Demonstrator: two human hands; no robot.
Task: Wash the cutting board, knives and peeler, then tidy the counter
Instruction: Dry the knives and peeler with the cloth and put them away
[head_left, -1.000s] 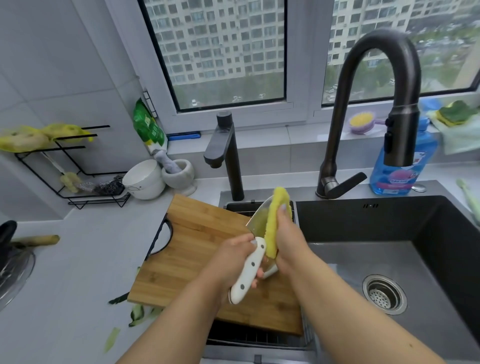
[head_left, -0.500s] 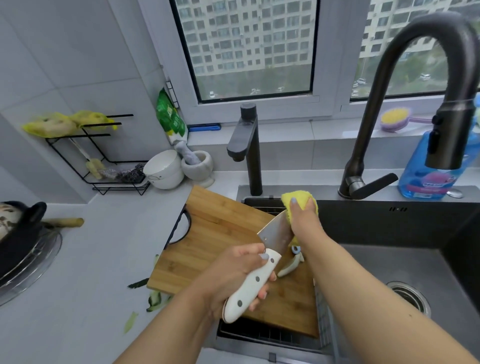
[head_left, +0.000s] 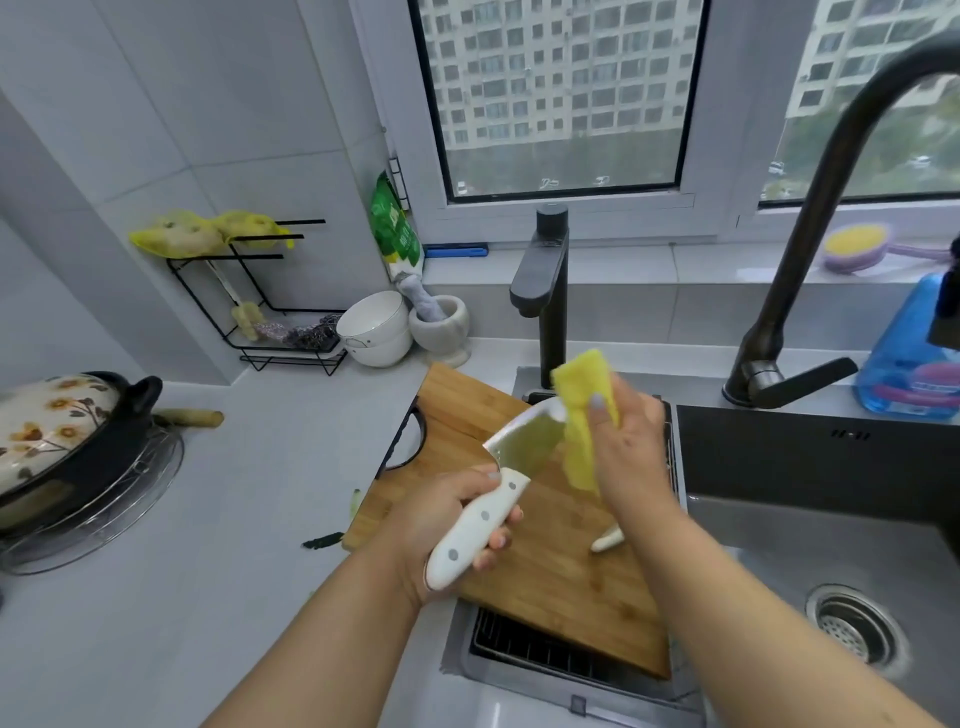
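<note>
1. On the left we see a flowered pot (head_left: 49, 441) on the counter (head_left: 249, 519), with bare grey counter between it and the cutting board (head_left: 566, 571).
2. The cutting board sits half over the sink's (head_left: 831, 545) left edge.
3. Our left hand (head_left: 447, 525) curls tight round the white handle of the knife (head_left: 519, 452), above the board.
4. Our right hand (head_left: 631, 447) pinches the yellow sponge (head_left: 584, 415) against the blade's tip end.
5. Since half a second ago, the sponge has unfolded and now hangs down over the blade.
</note>
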